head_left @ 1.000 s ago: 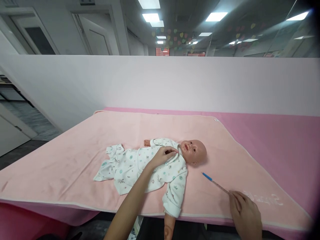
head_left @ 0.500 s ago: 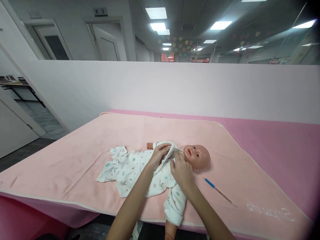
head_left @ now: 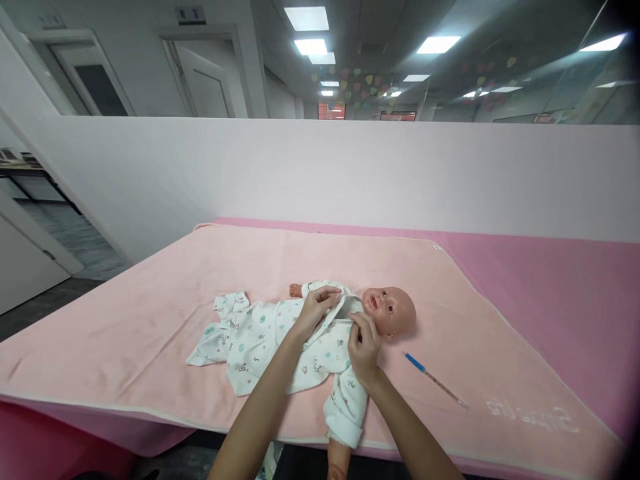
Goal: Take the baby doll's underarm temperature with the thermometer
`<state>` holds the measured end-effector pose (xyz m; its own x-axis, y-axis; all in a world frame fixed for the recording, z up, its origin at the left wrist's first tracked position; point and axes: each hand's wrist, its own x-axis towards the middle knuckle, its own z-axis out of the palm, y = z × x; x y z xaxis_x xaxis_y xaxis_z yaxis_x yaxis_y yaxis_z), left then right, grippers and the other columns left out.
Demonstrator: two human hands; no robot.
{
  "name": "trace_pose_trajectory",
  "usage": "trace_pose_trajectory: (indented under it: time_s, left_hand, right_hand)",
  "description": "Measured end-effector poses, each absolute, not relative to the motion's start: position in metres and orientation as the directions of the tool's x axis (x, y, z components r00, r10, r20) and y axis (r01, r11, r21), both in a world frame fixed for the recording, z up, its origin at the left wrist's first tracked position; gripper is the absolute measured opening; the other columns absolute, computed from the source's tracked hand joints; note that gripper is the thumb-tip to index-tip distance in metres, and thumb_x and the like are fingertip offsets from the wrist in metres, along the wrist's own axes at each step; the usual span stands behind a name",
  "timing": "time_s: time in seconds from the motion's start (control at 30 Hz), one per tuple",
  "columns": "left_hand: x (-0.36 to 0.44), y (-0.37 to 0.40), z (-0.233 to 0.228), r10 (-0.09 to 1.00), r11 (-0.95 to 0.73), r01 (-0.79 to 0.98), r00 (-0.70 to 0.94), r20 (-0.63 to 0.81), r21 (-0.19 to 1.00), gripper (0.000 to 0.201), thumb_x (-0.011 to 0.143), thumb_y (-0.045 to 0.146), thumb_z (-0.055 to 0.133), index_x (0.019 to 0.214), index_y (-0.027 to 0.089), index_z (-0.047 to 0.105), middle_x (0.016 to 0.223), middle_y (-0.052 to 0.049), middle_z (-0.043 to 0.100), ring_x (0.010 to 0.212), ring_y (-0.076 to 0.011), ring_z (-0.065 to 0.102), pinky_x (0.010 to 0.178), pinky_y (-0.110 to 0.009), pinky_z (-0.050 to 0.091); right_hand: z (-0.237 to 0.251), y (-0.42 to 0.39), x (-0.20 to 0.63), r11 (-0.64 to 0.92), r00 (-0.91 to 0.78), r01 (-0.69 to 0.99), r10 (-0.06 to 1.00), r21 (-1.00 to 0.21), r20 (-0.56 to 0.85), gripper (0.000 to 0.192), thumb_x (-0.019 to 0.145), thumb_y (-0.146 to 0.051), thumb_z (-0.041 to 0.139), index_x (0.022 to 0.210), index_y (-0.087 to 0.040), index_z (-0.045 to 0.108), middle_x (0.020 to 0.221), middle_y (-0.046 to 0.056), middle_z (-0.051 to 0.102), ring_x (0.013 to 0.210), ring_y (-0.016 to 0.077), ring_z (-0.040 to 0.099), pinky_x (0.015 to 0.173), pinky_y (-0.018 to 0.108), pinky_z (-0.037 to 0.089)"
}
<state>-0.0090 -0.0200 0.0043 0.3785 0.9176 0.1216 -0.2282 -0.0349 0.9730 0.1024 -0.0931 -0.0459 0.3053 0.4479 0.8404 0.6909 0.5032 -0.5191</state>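
Both forearms reach up from the bottom edge; the left hand (head_left: 314,312) and right hand (head_left: 364,343) pinch the romper (head_left: 280,343) collar at frame centre. The baby doll (head_left: 387,310) lies lengthwise, head pointing right.

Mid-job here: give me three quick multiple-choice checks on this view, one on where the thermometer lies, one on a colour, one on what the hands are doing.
1. Where does the thermometer lie?
A. On the blanket, right of the doll's head
B. In the right hand
C. On the doll's legs

2. What colour is the thermometer's near-doll end?
A. Red
B. Blue
C. Green

3. What are the left hand and right hand doing?
A. Both resting flat on the blanket
B. One holds the thermometer
C. Both pinching the doll's garment near the collar

Answers: 1 A, it lies alone on the blanket beside the doll. 2 B, that tip is blue. 3 C, both hands' fingers grip the fabric at the chest.
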Motion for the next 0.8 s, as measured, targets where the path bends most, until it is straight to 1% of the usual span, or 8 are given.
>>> trace_pose_trajectory:
  time_s: [0.13,0.27,0.43,0.6,0.8]
  left_hand:
    - [-0.0069,-0.0223,0.0042,0.845,-0.192,-0.076,0.494,0.204,0.979,0.026,0.068,0.034,0.069,0.081,0.012,0.067,0.067,-0.002,0.060,0.059,-0.0085,0.049,0.054,-0.019,0.035]
    - [-0.0074,-0.0241,0.0063,0.805,-0.270,-0.023,0.544,0.238,0.963,0.023,0.069,0.033,0.068,0.081,0.013,0.069,0.069,-0.003,0.063,0.063,-0.0109,0.052,0.057,-0.021,0.038]
    - [-0.0094,-0.0250,0.0073,0.777,-0.275,-0.024,0.583,0.237,0.961,0.023,0.072,0.033,0.065,0.084,0.014,0.070,0.073,-0.005,0.066,0.067,-0.0130,0.056,0.060,-0.021,0.041]
    - [-0.0093,-0.0257,0.0067,0.786,-0.285,-0.001,0.573,0.234,0.959,0.025,0.072,0.034,0.064,0.085,0.013,0.070,0.080,-0.008,0.068,0.075,-0.0163,0.059,0.067,-0.024,0.045]
    - [-0.0083,-0.0248,0.0049,0.812,-0.247,-0.027,0.540,0.222,0.969,0.032,0.068,0.034,0.069,0.091,0.013,0.069,0.077,-0.007,0.067,0.070,-0.0146,0.059,0.062,-0.023,0.044]
  right_hand:
    - [-0.0491,-0.0924,0.1020,0.514,0.319,0.697,0.403,-0.500,0.858,0.024,0.086,-0.013,0.039,0.094,-0.019,0.061,0.085,0.007,0.066,0.084,0.0167,0.063,0.075,0.033,0.054]
    - [-0.0482,-0.0906,0.1020,0.519,0.319,0.700,0.387,-0.491,0.865,0.023,0.087,-0.013,0.041,0.096,-0.019,0.060,0.088,0.007,0.067,0.085,0.0165,0.064,0.075,0.031,0.055]
    - [-0.0436,-0.0905,0.1019,0.502,0.330,0.700,0.403,-0.508,0.853,0.018,0.086,-0.014,0.044,0.094,-0.018,0.060,0.087,0.008,0.066,0.085,0.0163,0.063,0.075,0.031,0.054]
    - [-0.0426,-0.0922,0.1023,0.490,0.333,0.685,0.448,-0.539,0.830,0.018,0.087,-0.018,0.043,0.091,-0.018,0.061,0.086,0.008,0.066,0.084,0.0165,0.063,0.074,0.032,0.054]
    - [-0.0445,-0.0924,0.1034,0.475,0.318,0.706,0.450,-0.525,0.835,0.016,0.087,-0.020,0.046,0.093,-0.017,0.060,0.087,0.009,0.066,0.080,0.0167,0.064,0.070,0.031,0.054]
